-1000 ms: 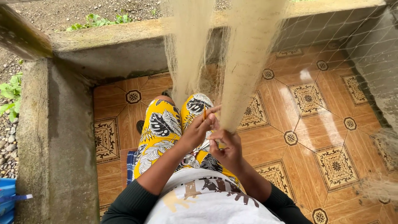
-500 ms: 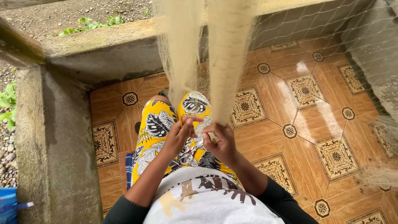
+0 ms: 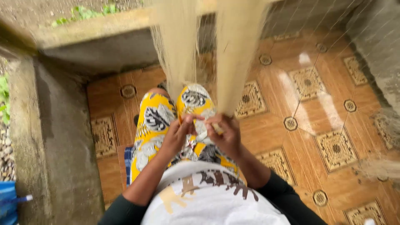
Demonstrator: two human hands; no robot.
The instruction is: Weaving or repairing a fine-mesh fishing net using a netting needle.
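- The fingers (image 3: 192,121) of the left hand (image 3: 177,135) are pinched narrow around a small yellow-orange tool, whose kind I cannot tell, just above the lap.
- The right hand (image 3: 225,135) sits just beside the left hand, its fingers curled shut on the lower end of a pale beige fine-mesh fishing net (image 3: 237,62).
- The net hangs in two bunched strands from above the hands, the right strand ending in the right hand, the left strand (image 3: 177,50) falling just beyond the left hand.
- Under both hands lie knees in yellow trousers with grey-white leaf print (image 3: 160,121).
- Beyond the knees spreads a glossy orange-brown tiled floor with square ornaments (image 3: 325,137).
- A grey concrete wall (image 3: 54,137) stands left of the knees.
- A blue plastic container (image 3: 7,206) shows at the wall's outer side.
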